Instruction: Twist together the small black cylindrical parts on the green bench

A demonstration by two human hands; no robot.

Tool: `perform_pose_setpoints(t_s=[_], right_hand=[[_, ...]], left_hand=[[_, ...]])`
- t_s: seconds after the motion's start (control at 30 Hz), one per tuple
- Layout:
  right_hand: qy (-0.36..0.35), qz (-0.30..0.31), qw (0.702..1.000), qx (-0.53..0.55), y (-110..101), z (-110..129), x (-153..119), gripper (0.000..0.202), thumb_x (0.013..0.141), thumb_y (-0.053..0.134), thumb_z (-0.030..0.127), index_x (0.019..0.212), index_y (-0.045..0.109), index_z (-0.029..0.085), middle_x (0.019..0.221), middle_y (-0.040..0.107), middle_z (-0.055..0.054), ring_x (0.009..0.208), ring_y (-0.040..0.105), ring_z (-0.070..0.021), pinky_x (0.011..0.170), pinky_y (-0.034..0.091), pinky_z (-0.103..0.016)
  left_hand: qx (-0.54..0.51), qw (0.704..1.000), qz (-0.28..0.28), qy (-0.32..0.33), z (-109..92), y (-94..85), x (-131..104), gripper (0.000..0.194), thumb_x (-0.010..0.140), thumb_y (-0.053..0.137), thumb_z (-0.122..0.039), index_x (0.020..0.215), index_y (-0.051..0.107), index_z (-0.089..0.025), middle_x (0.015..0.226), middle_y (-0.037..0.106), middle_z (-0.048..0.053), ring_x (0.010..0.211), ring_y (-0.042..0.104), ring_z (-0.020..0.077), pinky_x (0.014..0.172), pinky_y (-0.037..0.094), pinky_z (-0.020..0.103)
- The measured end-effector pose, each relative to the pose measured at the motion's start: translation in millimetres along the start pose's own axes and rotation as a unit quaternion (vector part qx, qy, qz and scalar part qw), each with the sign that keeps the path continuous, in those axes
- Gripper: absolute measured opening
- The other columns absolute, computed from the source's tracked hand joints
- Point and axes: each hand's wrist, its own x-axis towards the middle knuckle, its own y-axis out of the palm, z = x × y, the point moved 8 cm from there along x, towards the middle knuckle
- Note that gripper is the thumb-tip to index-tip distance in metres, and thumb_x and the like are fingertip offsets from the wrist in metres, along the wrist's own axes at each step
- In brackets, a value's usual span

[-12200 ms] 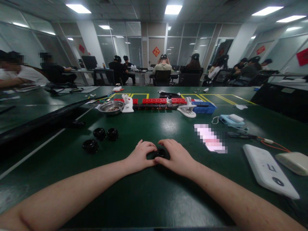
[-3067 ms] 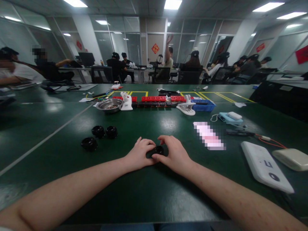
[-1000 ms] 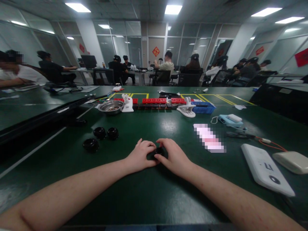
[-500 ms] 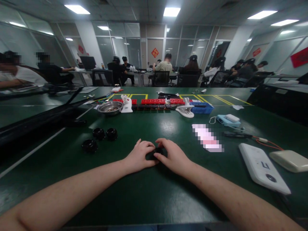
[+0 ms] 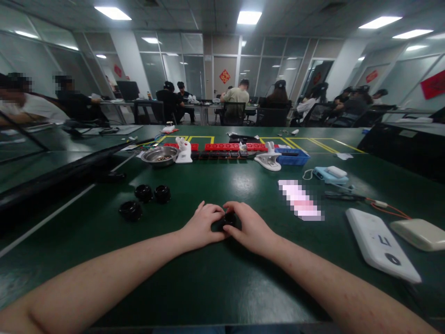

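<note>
Both hands meet low over the green table [image 5: 222, 283], around a small black round part [image 5: 229, 220]. My left hand [image 5: 202, 224] curls around its left side, thumb in front and fingers behind. From the right, my right hand [image 5: 249, 227] grips it between thumb and fingers. Much of the part is hidden by the fingers, so its exact kind does not show. To the left stand three glossy black ring-like parts: one [image 5: 143, 193] at the back, another [image 5: 162, 194] beside it, and a third [image 5: 130, 210] nearer me.
Toward the back are a metal bowl [image 5: 160, 156] with small pieces, white clamps [image 5: 269, 158], red strips [image 5: 222, 146] and a blue tray [image 5: 292, 157]. A white power bank [image 5: 380, 243] and a cream case [image 5: 419, 233] lie at right. Several people sit at desks beyond.
My right thumb and fingers have spread slightly, so more of the black part shows between them. The left hand stays in place. At far left, a dark arm-like bar has shifted out of view.
</note>
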Motion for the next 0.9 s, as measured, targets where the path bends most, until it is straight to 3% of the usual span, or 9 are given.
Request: perform_pose_setpoints(t_s=[0.1, 0.2, 0.33, 0.47, 0.57, 0.67, 0.8, 0.9], right_hand=[[-0.045, 0.014, 0.999, 0.023, -1.5, 9.4, -1.3, 0.045, 0.068, 0.052, 0.006, 0.11, 0.043, 0.018, 0.108, 0.053, -0.007, 0.1, 0.048, -0.0189, 0.088, 0.039, -0.036], [-0.068, 0.006, 0.998, 0.018, -3.9, 12.8, -2.3, 0.048, 0.068, 0.055, 0.011, 0.114, 0.041, 0.017, 0.114, 0.05, -0.009, 0.107, 0.044, -0.0211, 0.091, 0.036, -0.04], [-0.017, -0.032, 0.999, -0.005, -6.8, 1.3, -0.9, 0.044, 0.067, 0.062, 0.024, 0.108, 0.045, 0.017, 0.104, 0.053, -0.009, 0.1, 0.047, -0.0233, 0.086, 0.039, -0.041], [0.009, -0.02, 1.0, 0.006, -4.0, -3.3, -0.7, 0.04, 0.069, 0.058, 0.018, 0.107, 0.045, 0.018, 0.092, 0.056, -0.006, 0.09, 0.052, -0.0204, 0.08, 0.043, -0.038], [-0.032, 0.002, 0.999, 0.032, -2.6, 4.9, -1.8, 0.047, 0.069, 0.05, 0.007, 0.114, 0.041, 0.019, 0.107, 0.053, -0.007, 0.101, 0.048, -0.0187, 0.088, 0.039, -0.037], [-0.039, -0.013, 0.999, 0.018, -5.9, 5.4, -1.8, 0.05, 0.068, 0.053, 0.009, 0.115, 0.04, 0.017, 0.116, 0.049, -0.009, 0.109, 0.043, -0.0205, 0.092, 0.036, -0.038], [0.003, -0.055, 0.998, -0.021, -11.3, -4.2, 0.0, 0.052, 0.065, 0.065, 0.028, 0.111, 0.043, 0.016, 0.102, 0.054, -0.009, 0.098, 0.048, -0.0236, 0.085, 0.04, -0.041], [0.024, -0.036, 0.999, -0.023, -9.0, -6.8, 0.8, 0.049, 0.065, 0.065, 0.026, 0.109, 0.044, 0.016, 0.089, 0.056, -0.006, 0.086, 0.051, -0.0218, 0.078, 0.043, -0.039]], left_hand=[[0.004, 1.0, -0.005, 0.002, 1.4, 0.8, 0.1, 0.037, 0.068, 0.058, -0.04, 0.1, 0.056, -0.021, 0.109, 0.051, 0.005, 0.106, 0.044, 0.0244, 0.099, 0.014, 0.056], [0.013, 1.0, -0.004, 0.002, 2.7, 1.9, 0.6, 0.033, 0.067, 0.059, -0.039, 0.094, 0.058, -0.02, 0.107, 0.052, 0.005, 0.106, 0.044, 0.025, 0.099, 0.014, 0.056], [0.008, 1.0, 0.002, 0.001, 0.4, 1.0, 0.9, 0.031, 0.068, 0.059, -0.039, 0.094, 0.057, -0.022, 0.104, 0.053, 0.004, 0.103, 0.046, 0.0242, 0.098, 0.016, 0.056], [0.005, 1.0, -0.001, 0.003, -1.3, 0.0, 0.7, 0.033, 0.069, 0.058, -0.041, 0.096, 0.057, -0.023, 0.105, 0.053, 0.004, 0.103, 0.046, 0.0242, 0.098, 0.016, 0.056], [0.006, 1.0, -0.008, 0.004, 0.0, 0.2, 0.8, 0.037, 0.069, 0.058, -0.041, 0.101, 0.056, -0.023, 0.106, 0.052, 0.004, 0.105, 0.045, 0.0248, 0.099, 0.015, 0.056], [0.007, 1.0, -0.005, 0.004, 0.2, 0.6, 0.7, 0.034, 0.068, 0.058, -0.041, 0.097, 0.057, -0.022, 0.106, 0.052, 0.004, 0.105, 0.044, 0.0248, 0.098, 0.015, 0.056], [0.009, 1.0, -0.004, 0.003, -1.9, -1.2, -0.1, 0.032, 0.069, 0.058, -0.041, 0.094, 0.058, -0.022, 0.104, 0.053, 0.004, 0.103, 0.046, 0.024, 0.098, 0.016, 0.056], [0.011, 1.0, -0.002, 0.004, -2.2, -1.1, -0.3, 0.031, 0.069, 0.058, -0.041, 0.094, 0.057, -0.022, 0.104, 0.053, 0.004, 0.103, 0.045, 0.0238, 0.098, 0.016, 0.056]])
